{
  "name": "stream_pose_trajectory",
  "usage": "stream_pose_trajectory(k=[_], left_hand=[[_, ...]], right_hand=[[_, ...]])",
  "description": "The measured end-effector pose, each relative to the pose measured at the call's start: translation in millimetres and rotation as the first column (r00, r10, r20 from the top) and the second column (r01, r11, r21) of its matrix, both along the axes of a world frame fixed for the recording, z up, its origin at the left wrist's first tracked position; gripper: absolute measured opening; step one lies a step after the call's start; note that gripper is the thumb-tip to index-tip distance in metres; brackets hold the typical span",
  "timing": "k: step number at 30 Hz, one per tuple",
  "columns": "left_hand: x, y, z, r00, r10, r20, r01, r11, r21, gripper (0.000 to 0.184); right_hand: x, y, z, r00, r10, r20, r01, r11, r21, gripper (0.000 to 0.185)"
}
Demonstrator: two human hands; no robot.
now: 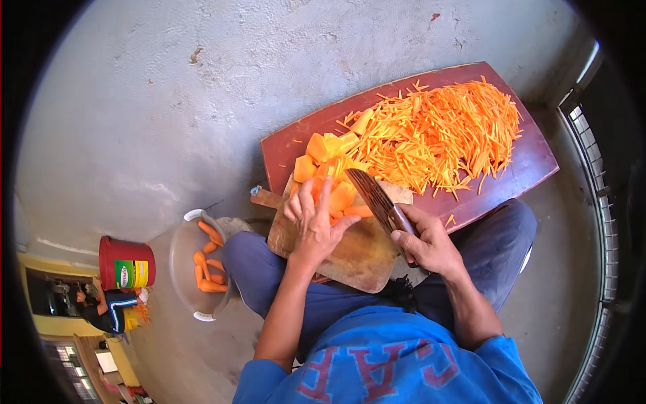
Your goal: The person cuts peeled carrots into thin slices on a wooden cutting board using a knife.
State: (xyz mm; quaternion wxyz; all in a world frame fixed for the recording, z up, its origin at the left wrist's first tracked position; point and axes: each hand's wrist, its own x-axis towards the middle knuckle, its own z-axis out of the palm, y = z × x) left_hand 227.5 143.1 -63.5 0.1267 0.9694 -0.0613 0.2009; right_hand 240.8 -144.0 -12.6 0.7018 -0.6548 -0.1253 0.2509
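My right hand [427, 244] is wrapped around the handle of a broad, dark-bladed knife [371, 195], whose blade points up and to the left over the wooden cutting board [363, 254]. Fingers spread, my left hand [312, 222] reaches over the board's left part, by the carrot slices [342, 195]; whether its fingertips press on them I cannot tell. Thick carrot chunks [321, 147] are piled just beyond the fingers. Farther off, a large heap of carrot strips [447, 135] covers much of the reddish-brown table [518, 172].
A pale tub [180, 259] holding several whole carrots [210, 283] stands on the floor at my left. Beyond it are a red bucket [128, 264] and another person [108, 310]. A wall [188, 114] rises behind the table; a wooden handle [266, 197] juts out beside the board.
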Motion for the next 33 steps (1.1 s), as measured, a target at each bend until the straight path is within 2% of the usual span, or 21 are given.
stream_pose_trajectory(k=[6, 9, 12, 15, 16, 19, 23, 25, 28, 33], left_hand=[[71, 22, 34, 0.997, 0.073, -0.003, -0.073, 0.980, -0.187, 0.085], [128, 43, 34, 0.980, 0.014, -0.198, -0.078, 0.943, -0.324, 0.090], [175, 58, 11, 0.956, -0.033, -0.293, -0.068, 0.943, -0.327, 0.088], [183, 57, 11, 0.887, -0.080, -0.454, -0.087, 0.938, -0.335, 0.075], [182, 54, 7, 0.921, -0.052, -0.386, -0.092, 0.934, -0.344, 0.059], [175, 55, 4, 0.921, -0.087, -0.379, -0.097, 0.893, -0.440, 0.054], [159, 52, 4, 0.987, -0.053, -0.150, -0.010, 0.921, -0.390, 0.040], [156, 55, -5, 0.999, -0.041, -0.016, 0.032, 0.918, -0.394, 0.037], [138, 57, -3, 0.997, -0.032, -0.063, -0.003, 0.866, -0.499, 0.039], [113, 42, 17, 0.979, -0.130, -0.158, 0.056, 0.913, -0.404, 0.044]], right_hand=[[1, -1, -6, 1.000, -0.003, 0.025, 0.002, 0.998, 0.061, 0.055], [0, -1, -7, 0.999, -0.004, 0.054, 0.001, 0.999, 0.051, 0.055], [1, -3, -9, 0.998, -0.009, 0.069, 0.006, 0.999, 0.043, 0.055], [1, -5, -6, 0.997, -0.012, 0.074, 0.012, 1.000, 0.003, 0.057], [2, -6, -7, 0.996, -0.011, 0.084, 0.012, 1.000, -0.016, 0.057], [2, -5, 0, 0.998, -0.038, 0.048, 0.040, 0.998, -0.040, 0.050], [2, -5, 4, 0.999, -0.045, -0.018, 0.044, 0.998, -0.051, 0.048], [3, -4, -1, 0.999, -0.045, 0.018, 0.046, 0.997, -0.056, 0.048], [4, -4, -1, 0.997, -0.045, 0.054, 0.050, 0.995, -0.082, 0.048], [3, -2, 7, 0.998, -0.061, -0.021, 0.060, 0.996, -0.069, 0.046]])
